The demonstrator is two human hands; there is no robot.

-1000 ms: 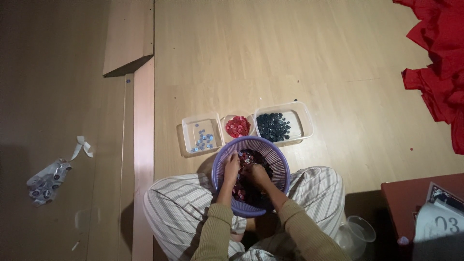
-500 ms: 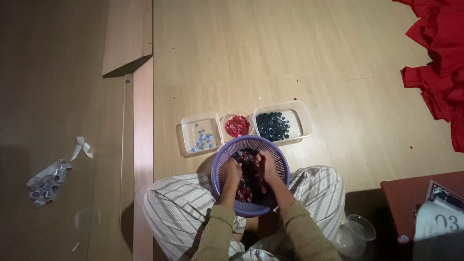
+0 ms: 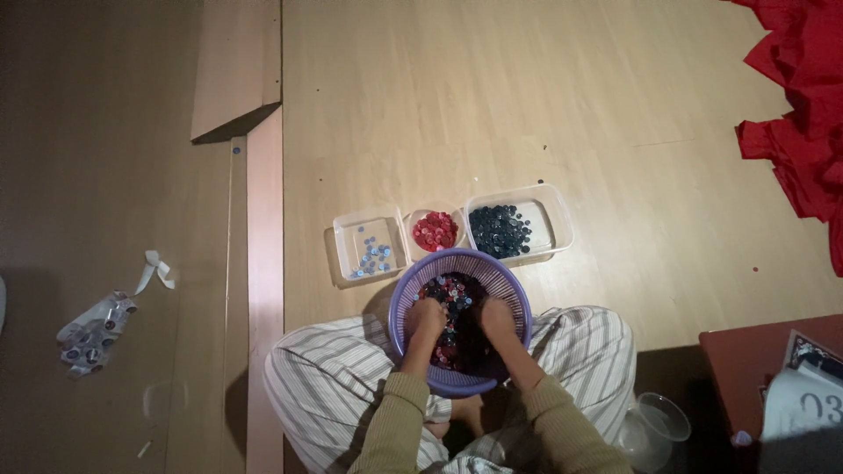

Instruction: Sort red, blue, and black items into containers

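Observation:
A purple slotted basket (image 3: 406, 297) rests between my knees and holds many small red, blue and dark buttons (image 3: 455, 292). Both hands are down inside it. My left hand (image 3: 425, 321) lies on the buttons at the left side, my right hand (image 3: 494, 319) at the right side, a gap between them. Whether either hand grips buttons cannot be seen. Just beyond the basket stand three clear tubs: one with a few light blue buttons (image 3: 370, 255), a small round one with red buttons (image 3: 435, 231), and one with dark blue buttons (image 3: 500, 231).
I sit cross-legged in striped trousers (image 3: 329, 377) on a wooden floor. A crumpled wrapper (image 3: 88, 329) lies at the left, red cloth (image 3: 803, 123) at the upper right, a clear plastic cup (image 3: 657, 420) and a dark red box (image 3: 755, 360) at the lower right.
My hands, close together in the middle of the basket a second ago, have drawn apart to the left and right sides. The tubs have not moved.

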